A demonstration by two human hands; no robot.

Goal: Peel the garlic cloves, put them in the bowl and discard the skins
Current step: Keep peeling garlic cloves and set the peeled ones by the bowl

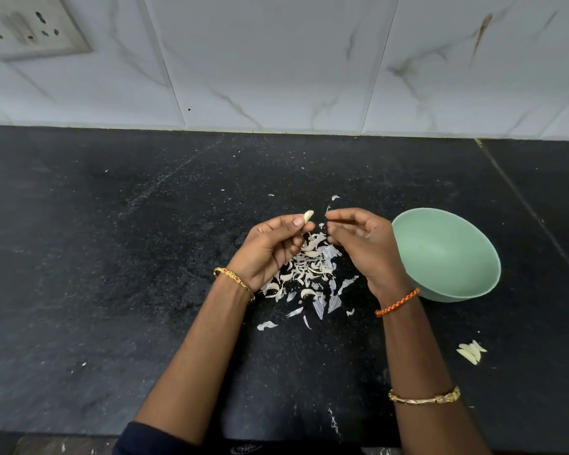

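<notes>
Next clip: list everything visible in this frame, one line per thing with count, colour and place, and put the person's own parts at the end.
pale peeled garlic clove: one, cream, pinched at left fingertips above the skins
heap of papery garlic skins: many, white, on the counter under the hands
mint-green round bowl: one, right of the hands; its visible inside is bare
small cluster of garlic pieces: a few, cream, counter near right forearm
black speckled stone counter: one
white marbled wall tiles: several, behind counter
wall socket plate: one, grey-white, top left
left hand: gold bangle at the wrist, holds the clove
right hand: orange thread at the wrist, gold bangle on the forearm, pinches a skin scrap
</notes>
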